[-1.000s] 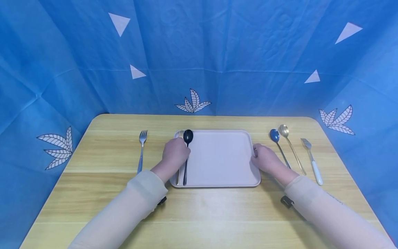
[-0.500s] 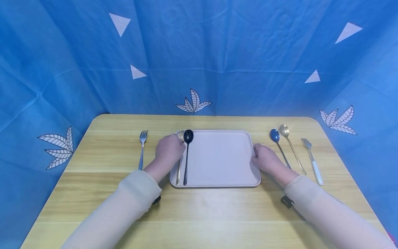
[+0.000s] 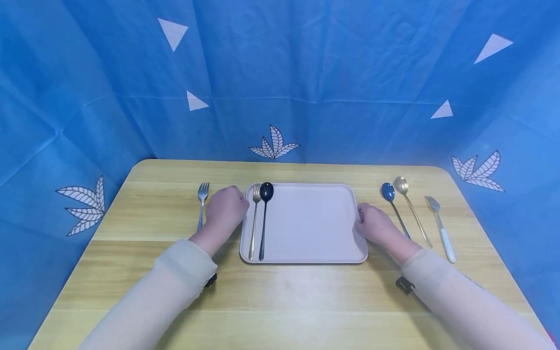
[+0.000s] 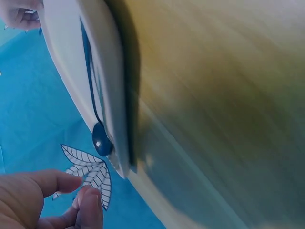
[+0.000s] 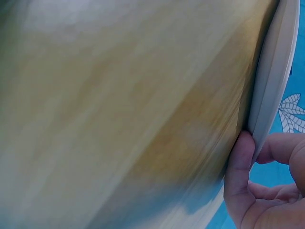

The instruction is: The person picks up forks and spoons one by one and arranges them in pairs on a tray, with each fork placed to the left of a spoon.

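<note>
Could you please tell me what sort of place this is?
Probably a staged tabletop filming booth: a blue leaf-print curtain hangs behind and beside a wood-grain table, where a rectangular tray lies.

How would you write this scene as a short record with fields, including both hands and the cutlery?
Surface: wooden table
Tray: pale, rounded corners
On tray: gold fork, black spoon, side by side near its left edge
Left hand: beside that edge, nothing visibly held
Right hand: pinching the right edge
Table, left: silver fork
Table, right: bluish spoon, gold spoon, white-handled utensil
</note>
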